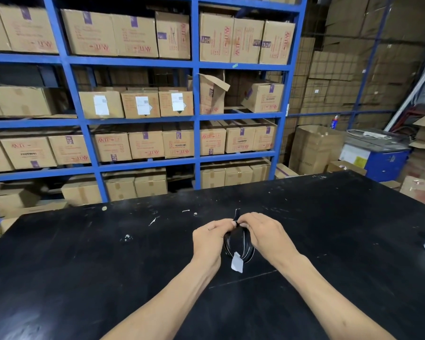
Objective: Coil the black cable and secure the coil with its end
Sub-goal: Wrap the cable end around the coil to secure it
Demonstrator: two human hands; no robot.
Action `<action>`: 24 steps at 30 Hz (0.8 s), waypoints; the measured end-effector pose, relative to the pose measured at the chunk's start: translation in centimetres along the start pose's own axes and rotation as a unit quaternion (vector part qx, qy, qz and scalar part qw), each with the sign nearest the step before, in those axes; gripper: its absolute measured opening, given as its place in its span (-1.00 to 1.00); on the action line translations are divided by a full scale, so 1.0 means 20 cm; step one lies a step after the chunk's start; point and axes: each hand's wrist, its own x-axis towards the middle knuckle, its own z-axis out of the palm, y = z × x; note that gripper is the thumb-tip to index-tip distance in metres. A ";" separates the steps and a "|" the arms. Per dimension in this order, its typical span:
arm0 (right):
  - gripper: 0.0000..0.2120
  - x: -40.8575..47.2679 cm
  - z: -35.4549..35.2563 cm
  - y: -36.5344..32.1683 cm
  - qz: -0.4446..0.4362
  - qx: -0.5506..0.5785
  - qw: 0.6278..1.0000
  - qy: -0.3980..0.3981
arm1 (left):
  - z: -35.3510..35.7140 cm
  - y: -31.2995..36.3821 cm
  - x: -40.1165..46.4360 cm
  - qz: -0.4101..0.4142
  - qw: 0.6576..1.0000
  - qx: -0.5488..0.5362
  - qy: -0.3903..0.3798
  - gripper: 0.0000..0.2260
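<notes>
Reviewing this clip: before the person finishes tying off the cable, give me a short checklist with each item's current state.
1. Black cable gathered into a coil: ok, loops lie together between the hands.
2. Left hand supporting the coil: ok, wrapped around its left side.
3. Right hand on the coil top: ok, fingertips meet the left hand's there.
4. Cable end free to wrap: ok, a short piece sticks up above the fingers.
5. End already secured around coil: cannot tell, fingers hide it.
6. White tag clear of the wrap: ok, hanging at the coil's bottom.
</notes>
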 end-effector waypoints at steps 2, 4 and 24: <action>-0.87 0.02 -0.01 0.02 0.028 0.020 0.999 -0.035 | -0.01 -0.01 -0.01 0.004 1.000 0.013 -0.009 -0.89; -0.86 0.04 -0.03 0.03 0.052 0.036 0.997 -0.045 | -0.01 0.00 -0.01 0.015 0.999 0.042 -0.024 -0.90; -0.73 0.09 -0.07 -0.02 0.148 -0.005 0.985 -0.087 | -0.16 0.10 0.06 -0.046 0.979 0.144 -0.137 -0.70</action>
